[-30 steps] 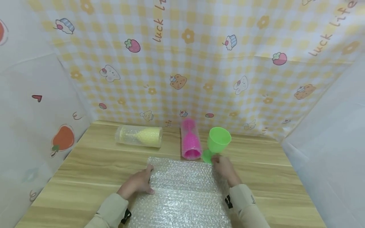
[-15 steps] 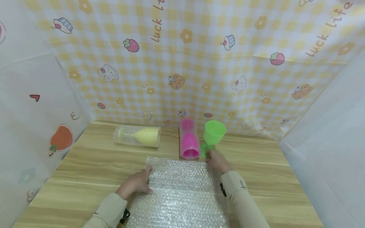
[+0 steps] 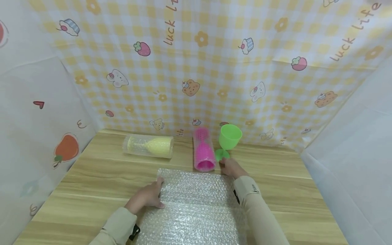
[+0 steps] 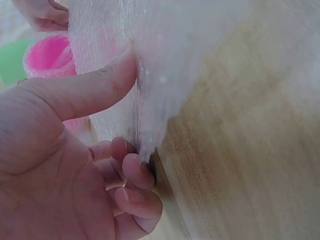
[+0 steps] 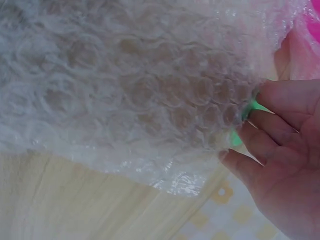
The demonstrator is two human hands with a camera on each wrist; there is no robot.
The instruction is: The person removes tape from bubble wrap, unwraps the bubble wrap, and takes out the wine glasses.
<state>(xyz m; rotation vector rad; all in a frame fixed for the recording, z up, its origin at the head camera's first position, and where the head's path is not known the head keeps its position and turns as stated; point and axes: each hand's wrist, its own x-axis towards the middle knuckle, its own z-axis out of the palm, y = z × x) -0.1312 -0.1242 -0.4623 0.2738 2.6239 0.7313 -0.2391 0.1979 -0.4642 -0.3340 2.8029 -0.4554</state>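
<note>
A green plastic goblet (image 3: 230, 136) stands upright near the back of the table, right of a bubble-wrapped pink goblet (image 3: 204, 151). My right hand (image 3: 231, 167) pinches the near edge of the green goblet's base; bubble wrap hides most of that base in the right wrist view. A sheet of bubble wrap (image 3: 196, 204) lies flat in front of me. At its left edge, my left hand (image 3: 148, 194) holds the wrap between thumb and curled fingers, as the left wrist view (image 4: 55, 150) shows.
A bubble-wrapped yellow goblet (image 3: 148, 146) lies on its side at the back left of the wooden table (image 3: 79, 190). Checked cloth (image 3: 171, 68) hangs behind the table. White sheets (image 3: 352, 143) close in both sides.
My right hand has moved the green goblet farther back and slightly left, away from the bubble wrap. The left hand and the wrapped goblets stay where they were.
</note>
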